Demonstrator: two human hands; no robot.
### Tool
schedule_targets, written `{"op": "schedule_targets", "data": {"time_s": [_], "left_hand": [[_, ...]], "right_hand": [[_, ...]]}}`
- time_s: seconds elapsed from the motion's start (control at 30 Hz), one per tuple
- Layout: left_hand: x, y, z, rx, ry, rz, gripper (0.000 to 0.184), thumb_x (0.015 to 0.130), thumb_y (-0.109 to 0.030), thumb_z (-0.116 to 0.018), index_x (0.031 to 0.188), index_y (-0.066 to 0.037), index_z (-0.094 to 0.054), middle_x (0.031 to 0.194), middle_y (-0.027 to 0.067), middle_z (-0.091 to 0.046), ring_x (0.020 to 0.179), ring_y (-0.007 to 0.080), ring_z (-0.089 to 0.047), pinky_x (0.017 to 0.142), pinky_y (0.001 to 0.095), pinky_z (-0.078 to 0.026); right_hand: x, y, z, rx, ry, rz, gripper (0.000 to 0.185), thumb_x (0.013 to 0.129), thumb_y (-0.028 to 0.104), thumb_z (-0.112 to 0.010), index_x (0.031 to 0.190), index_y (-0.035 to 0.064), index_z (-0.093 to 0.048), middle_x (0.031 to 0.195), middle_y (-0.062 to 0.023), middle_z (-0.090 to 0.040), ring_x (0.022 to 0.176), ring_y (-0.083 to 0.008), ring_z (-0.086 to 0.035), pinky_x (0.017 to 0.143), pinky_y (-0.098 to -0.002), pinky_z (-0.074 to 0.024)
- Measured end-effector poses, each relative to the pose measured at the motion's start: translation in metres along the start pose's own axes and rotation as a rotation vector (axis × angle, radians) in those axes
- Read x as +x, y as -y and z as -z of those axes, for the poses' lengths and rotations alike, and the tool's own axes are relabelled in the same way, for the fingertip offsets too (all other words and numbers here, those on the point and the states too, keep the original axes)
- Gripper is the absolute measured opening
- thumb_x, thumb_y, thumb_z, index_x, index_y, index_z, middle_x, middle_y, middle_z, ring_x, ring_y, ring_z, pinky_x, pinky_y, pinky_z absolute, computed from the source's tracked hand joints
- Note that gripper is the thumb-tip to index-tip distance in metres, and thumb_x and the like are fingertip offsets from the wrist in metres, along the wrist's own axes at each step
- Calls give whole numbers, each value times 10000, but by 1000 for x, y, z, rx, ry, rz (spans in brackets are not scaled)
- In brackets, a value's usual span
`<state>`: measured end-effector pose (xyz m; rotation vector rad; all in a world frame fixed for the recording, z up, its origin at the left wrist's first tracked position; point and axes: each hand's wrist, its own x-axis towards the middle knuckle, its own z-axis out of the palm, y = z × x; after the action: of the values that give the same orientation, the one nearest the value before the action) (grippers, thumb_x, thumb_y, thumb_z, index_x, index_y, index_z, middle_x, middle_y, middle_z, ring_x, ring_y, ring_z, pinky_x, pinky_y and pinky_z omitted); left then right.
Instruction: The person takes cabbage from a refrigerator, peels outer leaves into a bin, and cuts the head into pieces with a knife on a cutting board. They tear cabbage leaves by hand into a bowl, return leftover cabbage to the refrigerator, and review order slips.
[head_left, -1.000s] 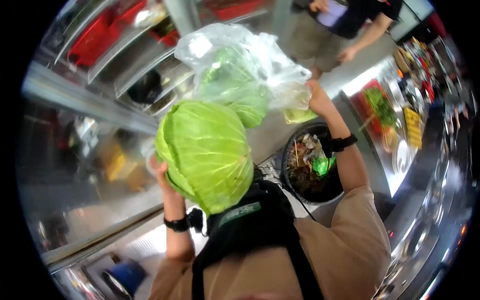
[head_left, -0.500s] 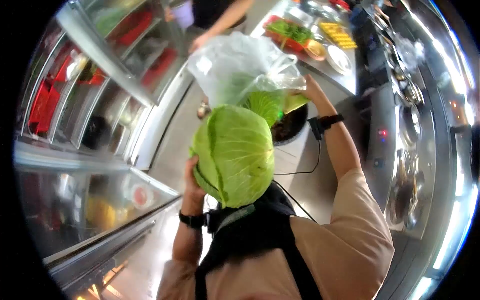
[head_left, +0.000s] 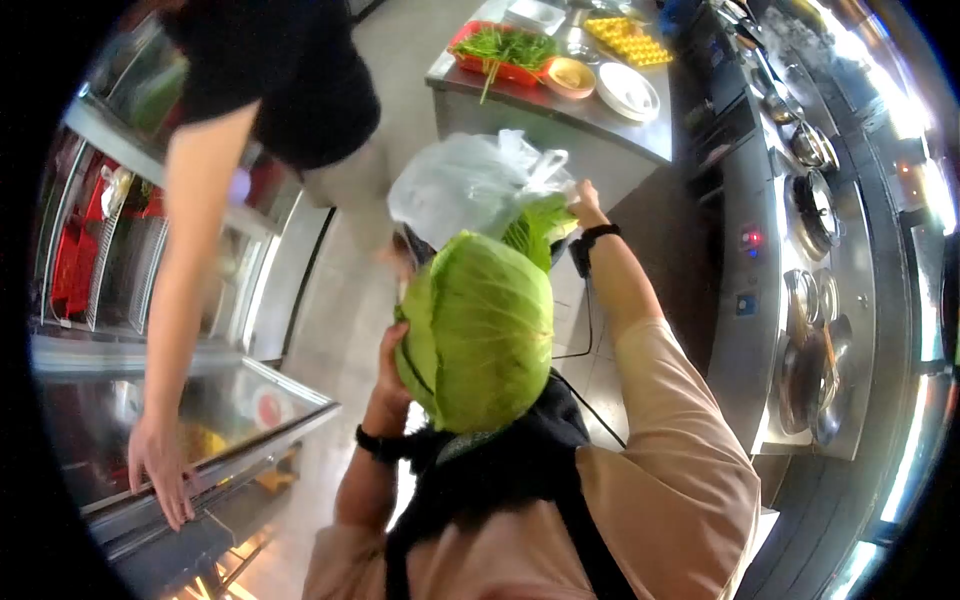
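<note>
Head cam: left hand is cupped round the side of a big green cabbage, kinda in front of the black apron. Right hand is pinching a plastic bag just beyond it.

On the steel counter, a red basket heaped with leafy greens stands beside a tan bowl. A white plate sits to the bowl's right, and behind is a yellow tray, probably an egg tray. Along the right, a cooking range carries a wok among other pans. At far left, red bins sit beside wire shelving.
</note>
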<state>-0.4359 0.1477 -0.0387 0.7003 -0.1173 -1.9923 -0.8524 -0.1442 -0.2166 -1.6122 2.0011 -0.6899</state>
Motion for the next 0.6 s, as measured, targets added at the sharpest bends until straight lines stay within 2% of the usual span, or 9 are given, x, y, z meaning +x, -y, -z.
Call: {"op": "schedule_targets", "data": {"time_s": [0.03,0.1,0.2,0.23,0.37,0.43,0.47,0.57,0.6], "left_hand": [[16,13,-1,6,-15,14,587,887,-392,-574,1324,-5,-512,1223,165,-620,1072,284,-622,905,397,-534],[43,45,-8,79,-25,-36,583,882,-381,-578,1318,0,-514,1198,167,-628,1055,284,-627,902,394,-536],[76,87,-28,231,-80,-124,578,877,-369,-583,1312,5,-515,1173,170,-636,1036,284,-633,899,392,-538],[81,96,-35,242,-118,-129,578,877,-368,-583,1312,5,-515,1172,170,-636,1036,284,-633,898,392,-538],[109,112,-49,205,-243,-204,577,876,-365,-584,1312,6,-514,1172,171,-635,1035,284,-633,897,392,-539],[121,112,-53,181,-291,-264,576,875,-363,-584,1311,7,-514,1171,171,-635,1034,284,-633,896,392,-539],[127,111,-55,172,-310,-291,576,875,-362,-585,1311,7,-514,1171,172,-634,1034,284,-633,896,392,-540],[137,104,-54,146,-363,-352,576,874,-360,-585,1311,8,-513,1171,172,-634,1033,285,-633,895,391,-540],[138,103,-53,142,-378,-369,576,874,-359,-585,1311,8,-513,1171,172,-634,1033,285,-633,895,391,-540]], "right_hand": [[10,2,-4,-8,-1,-48,771,499,371,-928,1058,-6,-555,1029,-209,-676,971,-377,-669,831,-410,-556],[36,-3,1,-300,152,-144,877,542,395,-913,1248,25,-548,1278,-166,-562,1186,-321,-580,935,-422,-512],[87,-47,-15,-289,270,-443,868,594,387,-902,1326,99,-536,1380,-83,-462,1240,-294,-536,942,-498,-489],[89,-47,-8,-367,325,-405,942,600,356,-903,1377,73,-451,1364,-81,-478,1255,-288,-525,942,-486,-491],[114,-85,-11,-195,329,-489,950,575,283,-917,1340,45,-406,1274,-162,-584,1150,-324,-606,902,-504,-511],[116,-92,-1,32,432,-364,1059,543,240,-934,1383,21,-328,1218,-215,-615,1089,-356,-633,856,-497,-539],[121,-97,-3,112,481,-390,1181,536,159,-925,1474,15,-221,1183,-253,-611,1091,-348,-617,852,-444,-561],[119,-119,5,651,655,-192,1135,634,94,-885,1511,56,-165,1229,-274,-579,1089,-353,-611,878,-449,-549],[114,-118,14,640,659,-201,1135,634,94,-885,1511,56,-165,1229,-274,-579,1089,-353,-611,878,-449,-549]]}}
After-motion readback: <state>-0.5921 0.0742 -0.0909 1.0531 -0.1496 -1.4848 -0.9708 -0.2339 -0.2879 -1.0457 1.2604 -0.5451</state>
